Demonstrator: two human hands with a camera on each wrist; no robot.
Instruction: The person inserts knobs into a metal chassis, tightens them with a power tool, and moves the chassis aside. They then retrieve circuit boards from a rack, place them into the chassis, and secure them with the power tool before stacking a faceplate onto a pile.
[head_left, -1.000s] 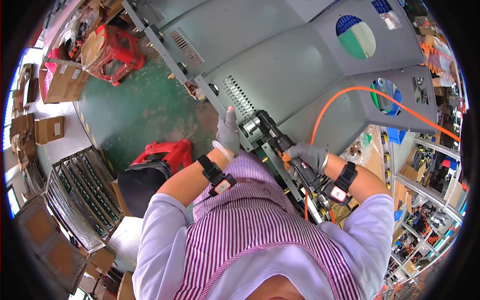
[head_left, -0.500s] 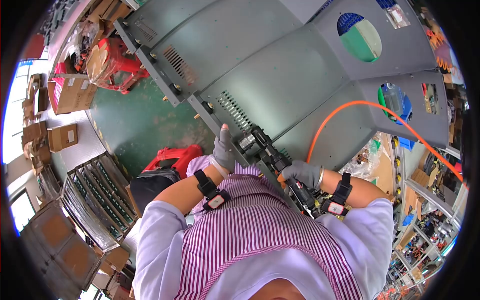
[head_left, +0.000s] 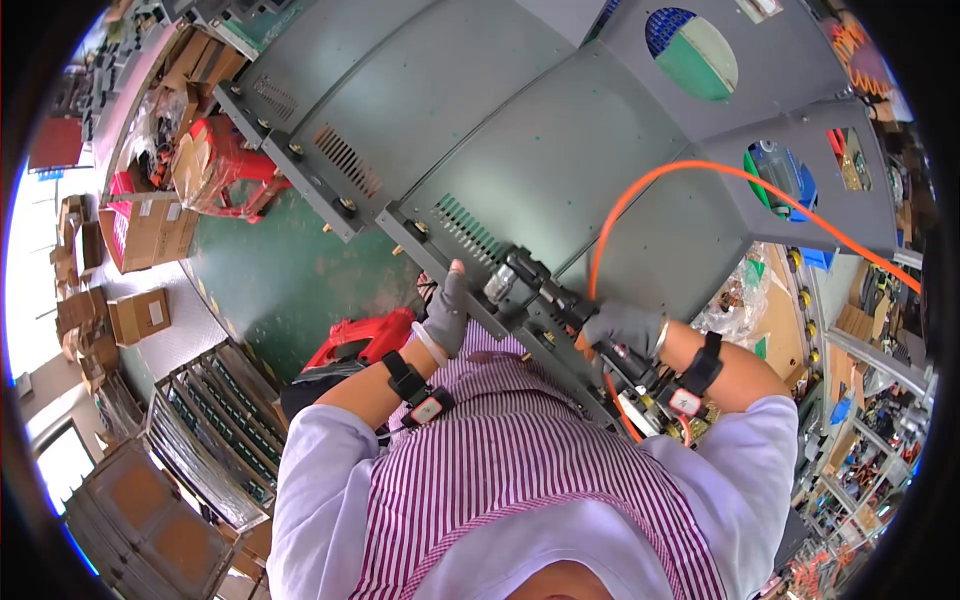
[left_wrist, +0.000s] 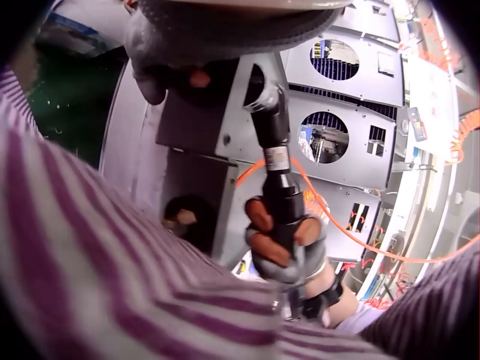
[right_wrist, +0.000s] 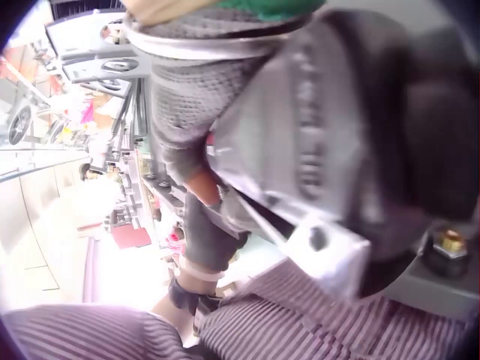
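My right hand (head_left: 625, 330), in a grey glove with bare fingertips, grips a black air-powered angle wrench (head_left: 560, 303). An orange hose (head_left: 690, 165) arches over the panel beside it. The wrench's silver socket end (head_left: 499, 284) sits at the flanged edge of a large grey metal panel (head_left: 590, 140), close to a row of slots. Just left of the socket, my gloved left hand (head_left: 447, 312) holds the panel's flange, thumb on top and the other fingers mostly hidden. In the left wrist view, the right hand's bare fingertips (left_wrist: 270, 247) wrap the wrench body.
Several slotted panels (head_left: 350, 110) stand side by side, with bolts along their flanges. A red stool (head_left: 365, 335) stands on the green floor left of my body. Cardboard boxes (head_left: 150, 230) and a metal rack (head_left: 215, 410) lie further left. Shelving with parts (head_left: 880, 430) is at right.
The head view has shifted and turned slightly, so panels and stool appear moved. The hose arch has moved left over the panel. Both hands keep their hold near the flange.
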